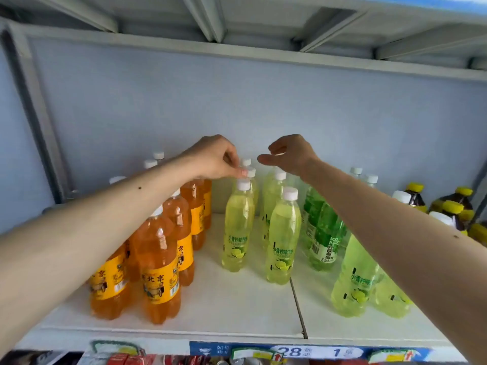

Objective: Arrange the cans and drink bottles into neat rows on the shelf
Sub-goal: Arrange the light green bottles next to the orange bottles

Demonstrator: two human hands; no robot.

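A blue price strip (303, 351) with white digits runs along the front edge at 6 o'clock. Below it, at 7 o'clock, red packets (131, 360) show partly. A grey-blue back panel (237, 106) fills the centre, with grey metal ribs (208, 17) at 12 o'clock.

Two bare forearms, no sleeves, left hand (213, 159), right hand (290, 154), no rings or watch

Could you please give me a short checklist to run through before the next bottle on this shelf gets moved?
1. Left hand pinches a cap in the left lime row: ok.
2. Right hand free, holding nothing: ok.
3. Orange bottles upright: ok.
4. Lime bottles all grouped together: not ok, two lime bottles stand apart at front right.
5. Rear row alignment: cannot tell.
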